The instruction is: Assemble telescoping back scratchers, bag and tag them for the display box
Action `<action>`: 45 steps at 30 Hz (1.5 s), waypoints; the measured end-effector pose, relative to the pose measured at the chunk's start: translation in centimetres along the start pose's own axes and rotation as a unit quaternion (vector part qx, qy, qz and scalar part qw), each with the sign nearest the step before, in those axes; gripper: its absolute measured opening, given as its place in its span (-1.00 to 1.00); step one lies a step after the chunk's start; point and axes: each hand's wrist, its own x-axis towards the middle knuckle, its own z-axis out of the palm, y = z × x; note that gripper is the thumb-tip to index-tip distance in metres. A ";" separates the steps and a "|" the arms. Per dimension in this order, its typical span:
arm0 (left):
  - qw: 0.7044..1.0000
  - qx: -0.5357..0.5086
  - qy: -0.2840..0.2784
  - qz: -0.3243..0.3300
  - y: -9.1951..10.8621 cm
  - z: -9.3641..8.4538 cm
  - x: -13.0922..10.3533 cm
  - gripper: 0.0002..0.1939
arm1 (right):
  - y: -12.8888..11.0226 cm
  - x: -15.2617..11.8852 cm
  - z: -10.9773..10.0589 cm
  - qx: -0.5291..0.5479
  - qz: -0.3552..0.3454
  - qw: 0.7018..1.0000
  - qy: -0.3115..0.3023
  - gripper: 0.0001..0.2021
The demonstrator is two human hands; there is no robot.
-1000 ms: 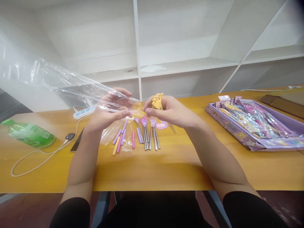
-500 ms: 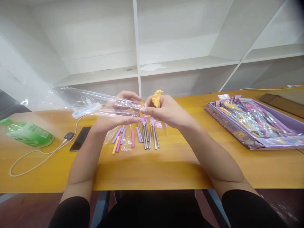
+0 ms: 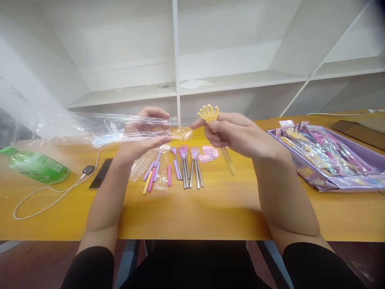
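White shelving backs a yellow-topped desk [image 3: 192, 216] at which a person sits, both forearms raised above it. Compared with half a second earlier, the right hand [image 3: 237, 136] has drawn away from the left hand [image 3: 144, 136], so that the yellow back scratcher [image 3: 209, 113] now stands clear of the clear plastic sleeve [image 3: 99, 128], whose mouth it previously met; the two items are thus separated. The right fingers are closed in a pinch around the scratcher just below its small hand-shaped yellow head, its pale shaft slanting down toward the desk. The left fingers are pressed together on the near end of the sleeve, which extends leftward, long, flat and glossy. On the desk below lie a row of pink and purple scratchers [image 3: 186, 166] with metal stems, loose coloured handles [image 3: 153, 176], small pink labels [image 3: 209, 154], a phone [image 3: 100, 178], a green pouch [image 3: 37, 166] and, at right, a purple box [image 3: 327, 158] of packaged items.
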 end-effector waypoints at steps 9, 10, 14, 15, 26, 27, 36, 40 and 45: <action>0.999 0.021 0.023 0.041 0.3 -0.8 0.2 -0.43 | -1.8 -1.6 1.3 -0.108 -0.063 0.981 0.149 -0.63; 0.999 0.016 0.021 0.046 0.4 -0.6 0.2 -0.43 | -1.5 -1.4 1.6 -0.102 -0.062 0.980 0.157 -0.60; 0.998 0.005 0.017 0.059 0.9 0.4 0.3 -0.45 | -0.7 -0.7 2.2 -0.127 -0.070 0.978 0.148 -0.62; 0.998 0.006 0.015 0.057 1.0 0.6 0.3 -0.46 | -0.6 -0.6 2.2 -0.134 -0.075 0.977 0.150 -0.63; 1.000 -0.010 -0.021 0.018 0.3 1.7 0.1 -0.46 | -0.8 -0.7 2.2 -0.178 -0.075 0.971 0.139 -0.58; 1.000 -0.010 -0.022 0.018 0.2 1.8 0.1 -0.46 | -0.9 -0.7 2.2 -0.176 -0.073 0.972 0.137 -0.57; 0.999 -0.016 -0.005 0.034 -0.3 2.3 0.1 -0.45 | -1.4 -0.9 2.2 -0.123 -0.030 0.986 0.107 -0.56; 0.999 -0.018 -0.010 0.030 -0.4 2.6 0.3 -0.45 | -1.3 -1.0 2.3 -0.138 -0.042 0.983 0.110 -0.62; 1.000 -0.011 -0.025 0.001 0.1 3.3 0.3 -0.52 | -1.1 -1.1 2.3 -0.187 -0.077 0.972 0.122 -0.67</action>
